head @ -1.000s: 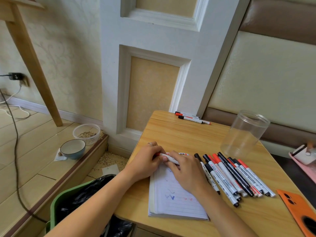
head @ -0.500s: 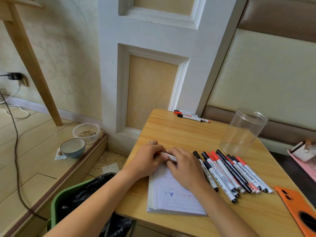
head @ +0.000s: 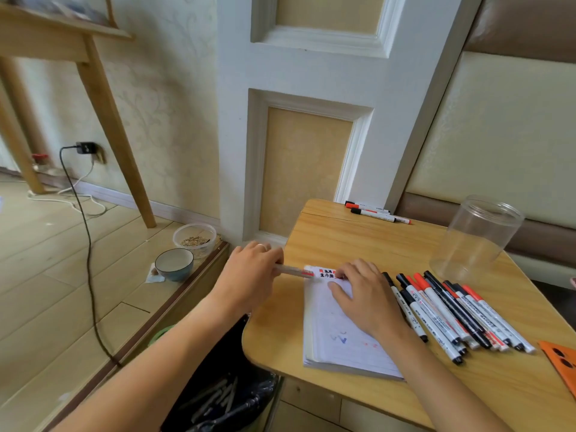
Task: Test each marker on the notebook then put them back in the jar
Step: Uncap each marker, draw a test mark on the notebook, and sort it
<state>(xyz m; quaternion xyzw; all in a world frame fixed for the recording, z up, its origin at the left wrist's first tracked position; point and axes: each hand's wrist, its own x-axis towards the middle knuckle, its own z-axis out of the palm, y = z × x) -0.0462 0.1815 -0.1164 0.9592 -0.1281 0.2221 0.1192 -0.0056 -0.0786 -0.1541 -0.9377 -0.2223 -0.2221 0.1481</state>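
Note:
On the wooden table (head: 349,241) lies an open lined notebook (head: 346,350) with small blue and red test marks. My left hand (head: 252,272) grips a white marker (head: 294,271) by its barrel, just left of the notebook; its red end points right. My right hand (head: 364,294) rests on the notebook's top, fingers curled at the page edge around what seems to be the red marker cap, mostly hidden. Several red and black markers (head: 452,316) lie in a row to the right. The clear plastic jar (head: 480,241) stands empty at the back right.
Two more markers (head: 374,212) lie at the table's far edge by the wall. An orange phone case (head: 561,360) sits at the right edge. A bin with a black bag (head: 224,400) stands below the table's left side. A bowl (head: 174,263) and a plastic tub (head: 194,236) rest on the floor step.
Both hands were together on the marker above the notebook. My left hand has pulled the marker out to the left, away from my right hand. The camera has swung left.

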